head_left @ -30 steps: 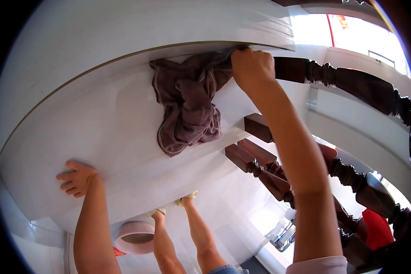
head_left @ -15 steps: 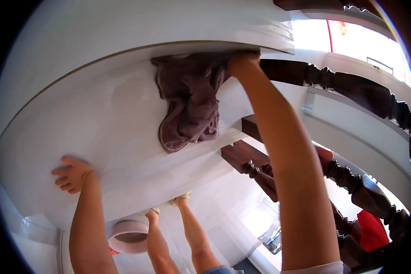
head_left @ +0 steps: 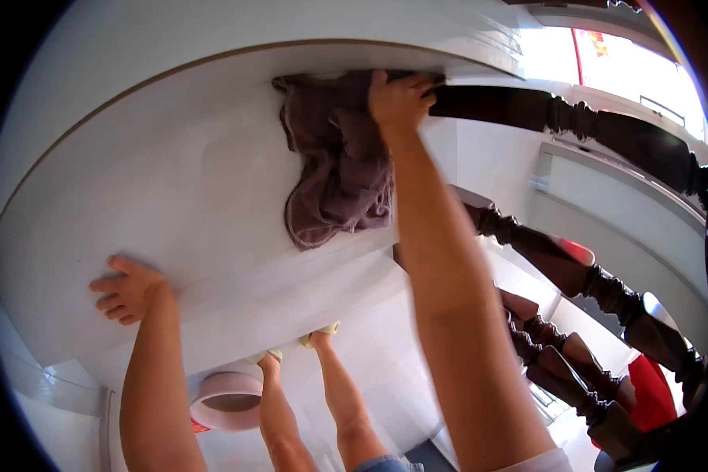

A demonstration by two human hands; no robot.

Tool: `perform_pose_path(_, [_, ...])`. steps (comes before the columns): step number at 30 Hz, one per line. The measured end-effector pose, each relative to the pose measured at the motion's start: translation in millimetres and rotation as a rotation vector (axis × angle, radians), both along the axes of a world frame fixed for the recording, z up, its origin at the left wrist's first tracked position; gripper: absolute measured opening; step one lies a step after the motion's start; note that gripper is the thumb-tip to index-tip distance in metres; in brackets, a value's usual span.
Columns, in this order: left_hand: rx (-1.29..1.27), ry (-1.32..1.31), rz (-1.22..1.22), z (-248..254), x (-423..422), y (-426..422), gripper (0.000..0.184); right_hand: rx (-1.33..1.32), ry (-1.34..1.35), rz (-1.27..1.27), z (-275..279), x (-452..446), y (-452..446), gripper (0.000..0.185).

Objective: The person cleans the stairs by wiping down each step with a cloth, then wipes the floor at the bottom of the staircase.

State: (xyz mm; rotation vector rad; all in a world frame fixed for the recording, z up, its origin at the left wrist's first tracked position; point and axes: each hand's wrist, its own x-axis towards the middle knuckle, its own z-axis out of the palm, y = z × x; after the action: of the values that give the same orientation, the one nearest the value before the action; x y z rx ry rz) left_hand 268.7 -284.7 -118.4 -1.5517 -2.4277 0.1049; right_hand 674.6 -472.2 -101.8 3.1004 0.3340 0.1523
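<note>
White surface (head_left: 204, 212) w/ white panel (head_left: 212, 27) along far side; dark wood balusters (head_left: 492, 106) at far right & down the right. Brown cloth (head_left: 334, 173), crumpled, lies on surface, far side, just right of ctr. Right hand (head_left: 403, 102) touches cloth's far right end, fingers partly hidden; can't tell if it's gripping. Left hand (head_left: 134, 291), well apart at left, open w/ fingers spread on bare surface. Pink round tub (head_left: 212, 421), near side, left of person's legs (head_left: 344, 397).
</note>
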Motion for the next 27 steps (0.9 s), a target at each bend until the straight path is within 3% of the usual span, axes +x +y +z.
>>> perform_pose_path(1, [-0.026,-0.02,0.01,4,2,-2,0.071,0.14,-0.209,0.072,-20,-15,2,0.093])
perform_pose_path(2, [-0.042,-0.048,0.026,6,6,-1,0.07,0.257,-0.159,0.048,-2,-44,19,0.09])
perform_pose_path(5, [0.012,0.01,0.013,-6,-4,4,0.069,0.319,-0.137,0.352,7,-99,31,0.087])
perform_pose_path(8, [0.021,0.041,0.0,-4,0,2,0.068,0.453,0.285,0.751,27,-163,42,0.073])
perform_pose_path(10, [0.016,0.048,0.007,1,4,0,0.069,0.369,0.418,1.002,40,-208,46,0.062])
perform_pose_path(13, [0.045,0.06,-0.012,-2,4,1,0.07,0.586,0.489,1.159,29,-231,30,0.044])
perform_pose_path(14, [0.056,0.051,-0.023,-3,4,-1,0.071,0.64,0.477,1.17,21,-228,19,0.043])
perform_pose_path(16, [0.04,0.033,-0.031,0,3,-1,0.072,0.465,0.459,0.943,33,-187,2,0.045])
perform_pose_path(18, [-0.006,0.002,-0.018,3,5,-1,0.073,0.191,0.091,0.631,16,-134,-30,0.053])
perform_pose_path(20, [-0.001,0.0,-0.028,1,5,-2,0.074,0.448,-0.122,0.33,3,-75,-57,0.055])
perform_pose_path(22, [-0.028,-0.029,-0.023,7,8,-5,0.075,0.374,-0.088,0.086,9,-52,-55,0.059])
perform_pose_path(27, [-0.065,-0.117,0.012,11,12,-8,0.076,0.21,-0.221,0.32,-7,-110,57,0.078])
